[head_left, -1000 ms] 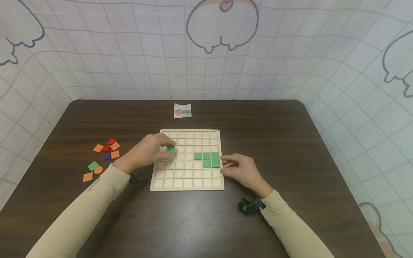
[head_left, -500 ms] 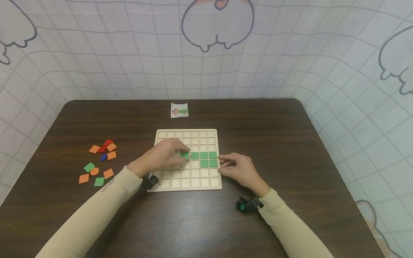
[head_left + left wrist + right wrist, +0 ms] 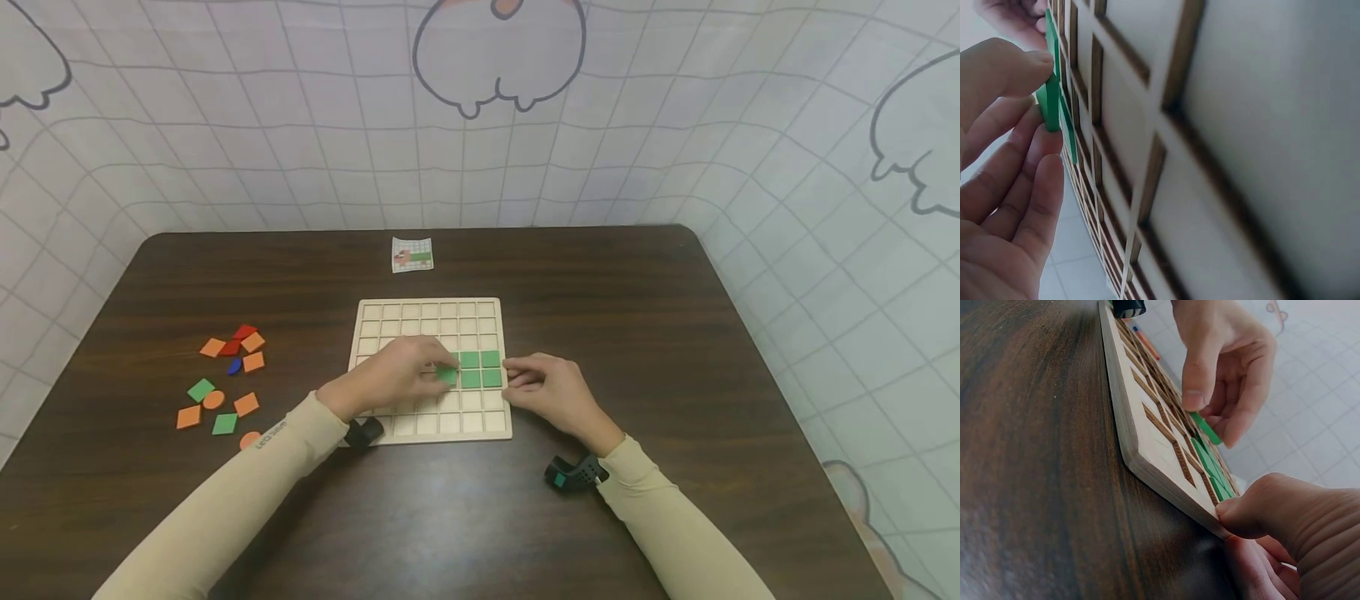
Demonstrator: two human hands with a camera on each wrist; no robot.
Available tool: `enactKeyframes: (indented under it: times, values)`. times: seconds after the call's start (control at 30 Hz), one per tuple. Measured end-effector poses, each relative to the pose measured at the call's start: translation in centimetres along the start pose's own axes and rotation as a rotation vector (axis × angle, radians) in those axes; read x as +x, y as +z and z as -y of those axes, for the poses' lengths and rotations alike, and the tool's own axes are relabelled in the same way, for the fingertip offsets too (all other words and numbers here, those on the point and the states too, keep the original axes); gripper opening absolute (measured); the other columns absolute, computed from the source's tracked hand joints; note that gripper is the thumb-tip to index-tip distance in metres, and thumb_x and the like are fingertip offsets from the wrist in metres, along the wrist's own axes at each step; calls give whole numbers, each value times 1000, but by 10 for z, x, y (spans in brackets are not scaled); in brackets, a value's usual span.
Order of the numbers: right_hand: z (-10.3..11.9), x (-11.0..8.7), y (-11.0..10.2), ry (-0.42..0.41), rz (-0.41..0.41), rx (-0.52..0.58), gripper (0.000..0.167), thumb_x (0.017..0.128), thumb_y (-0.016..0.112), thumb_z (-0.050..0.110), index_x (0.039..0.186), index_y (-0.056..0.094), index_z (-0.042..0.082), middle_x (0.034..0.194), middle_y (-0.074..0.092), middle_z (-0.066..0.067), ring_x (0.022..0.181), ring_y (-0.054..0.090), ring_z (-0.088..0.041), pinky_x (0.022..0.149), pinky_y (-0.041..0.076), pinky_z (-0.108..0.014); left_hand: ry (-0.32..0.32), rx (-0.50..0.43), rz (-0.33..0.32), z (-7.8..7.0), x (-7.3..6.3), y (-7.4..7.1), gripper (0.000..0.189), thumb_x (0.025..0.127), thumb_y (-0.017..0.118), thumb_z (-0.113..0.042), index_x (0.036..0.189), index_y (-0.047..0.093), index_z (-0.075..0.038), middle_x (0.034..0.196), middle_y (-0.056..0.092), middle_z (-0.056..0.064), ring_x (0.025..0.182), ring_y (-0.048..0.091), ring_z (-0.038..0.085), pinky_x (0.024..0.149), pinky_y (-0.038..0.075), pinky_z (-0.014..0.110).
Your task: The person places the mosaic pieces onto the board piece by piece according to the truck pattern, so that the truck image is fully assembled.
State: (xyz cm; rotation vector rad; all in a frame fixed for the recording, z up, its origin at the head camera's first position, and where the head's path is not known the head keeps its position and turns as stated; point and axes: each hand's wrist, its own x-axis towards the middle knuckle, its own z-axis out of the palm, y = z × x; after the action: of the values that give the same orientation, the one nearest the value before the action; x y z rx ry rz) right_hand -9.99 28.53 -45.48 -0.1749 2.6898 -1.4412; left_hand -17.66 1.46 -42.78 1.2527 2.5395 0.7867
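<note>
In the head view my left hand (image 3: 401, 375) is over the wooden grid board (image 3: 431, 423), pinching a green square tile (image 3: 447, 377) between thumb and fingers. The left wrist view shows this green tile (image 3: 1049, 107) tilted at the board's surface, thumb on one face. Several green tiles (image 3: 480, 369) lie in the board's cells just right of it, in two adjoining rows; my left fingers partly cover that area. At the board's right edge, my right hand (image 3: 558, 396) grips the rim, its thumb (image 3: 1235, 515) on the wood and its other fingers curled below.
Left of the board lie loose orange tiles (image 3: 246, 404), red tiles (image 3: 230, 347), green tiles (image 3: 225, 424) and a blue piece (image 3: 235, 366). A small printed card (image 3: 412, 256) with a coloured grid pattern lies behind the board. A patterned white curtain (image 3: 300, 167) surrounds the dark table (image 3: 600, 292).
My left hand has carried the green tile rightward and nearer across the board, to the left end of the lower green row. My right hand stays at the edge. The head view has shifted slightly.
</note>
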Motion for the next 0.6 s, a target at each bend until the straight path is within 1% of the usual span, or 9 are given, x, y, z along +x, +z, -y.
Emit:
enactKeyframes:
  times: [0.27,0.4,0.6]
  values:
    - [1,0,0,4,1,-4,43,84,82,15,126,74,9,108,76,-7,94,77,-17,80,62,-22,18,36,-12,-1,1,3,26,91,75,-17,117,78,-12,113,77,0,99,68,12,93,58,34]
    - [2,0,-1,5,1,1,43,84,82,15,126,74,8,108,76,-7,95,77,-18,80,62,-22,41,59,-22,0,2,5,25,91,75,-17,115,78,-12,111,77,-1,96,67,11,93,57,34]
    - [1,1,-1,0,0,3,43,84,82,14,125,75,8,108,76,-7,94,78,-18,80,62,-22,73,78,-27,-2,2,5,24,89,76,-15,112,79,-12,108,78,-1,87,62,12,93,56,36]
